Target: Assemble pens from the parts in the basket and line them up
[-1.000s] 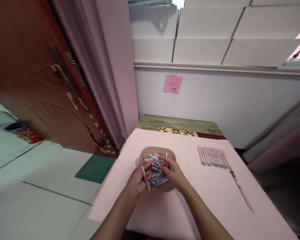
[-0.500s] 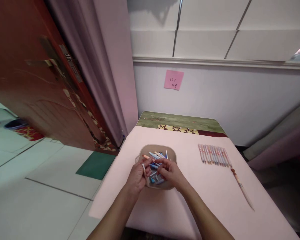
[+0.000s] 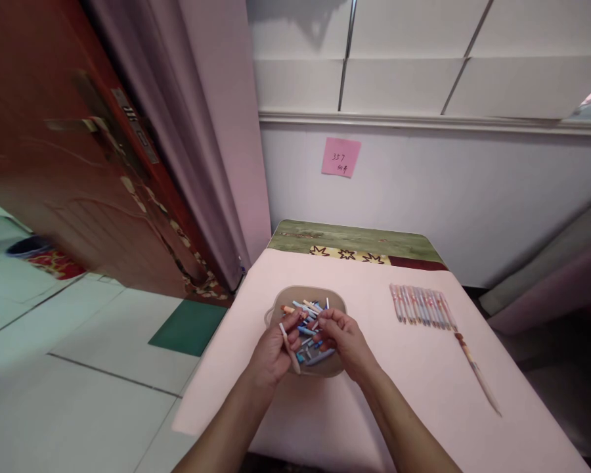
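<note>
A beige basin [image 3: 335, 301] with a side handle stands on the pink-covered table, holding several blue, white and grey pens and pen parts [image 3: 320, 357]. Above its left side, my left hand [image 3: 272, 348] is closed around a pale, slim pen [image 3: 289, 348]. An orange-brown pen piece [image 3: 295, 311] shows just past my left fingertips; I cannot tell if they hold it. My right hand [image 3: 342, 336] is over the basin's right side, thumb and fingers pinched together. A small pale sliver shows at its fingertips, too small to name.
A row of several capped pens [image 3: 423, 307] lies on the pink cover [image 3: 374, 394] to the right. One longer brown-topped pen [image 3: 477, 373] lies slanted nearer me. A pink note [image 3: 341, 157] is on the wall behind, and a red-brown door [image 3: 79, 171] stands at left.
My right hand has shifted slightly right, away from my left fingertips, opening a gap between the two hands. The pale pen in my left hand shows more fully.
</note>
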{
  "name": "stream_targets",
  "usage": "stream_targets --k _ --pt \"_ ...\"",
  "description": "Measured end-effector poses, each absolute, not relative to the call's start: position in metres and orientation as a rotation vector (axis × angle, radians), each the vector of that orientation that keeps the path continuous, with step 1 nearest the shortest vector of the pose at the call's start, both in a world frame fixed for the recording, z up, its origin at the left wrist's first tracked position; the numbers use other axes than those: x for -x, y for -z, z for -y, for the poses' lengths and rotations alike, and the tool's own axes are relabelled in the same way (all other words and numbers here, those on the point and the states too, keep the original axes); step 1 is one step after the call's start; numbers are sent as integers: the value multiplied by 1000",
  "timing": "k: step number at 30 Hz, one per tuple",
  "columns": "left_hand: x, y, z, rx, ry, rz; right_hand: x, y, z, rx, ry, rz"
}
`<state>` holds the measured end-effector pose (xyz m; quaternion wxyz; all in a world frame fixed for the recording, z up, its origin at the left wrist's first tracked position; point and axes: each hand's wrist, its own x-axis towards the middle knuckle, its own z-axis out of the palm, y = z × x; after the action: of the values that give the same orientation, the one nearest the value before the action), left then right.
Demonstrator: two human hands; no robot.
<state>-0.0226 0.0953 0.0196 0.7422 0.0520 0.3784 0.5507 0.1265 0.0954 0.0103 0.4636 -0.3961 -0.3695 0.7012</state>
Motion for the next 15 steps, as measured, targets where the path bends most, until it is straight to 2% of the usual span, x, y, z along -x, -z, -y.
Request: stream_targets --k 7,15 --pt "15 -26 -87 -34 -1156 -816 -126 -16 -89 949 -1370 972" --pt "10 -26 -82 33 -1130 -752 -120 -13 -81 906 -1275 1121"
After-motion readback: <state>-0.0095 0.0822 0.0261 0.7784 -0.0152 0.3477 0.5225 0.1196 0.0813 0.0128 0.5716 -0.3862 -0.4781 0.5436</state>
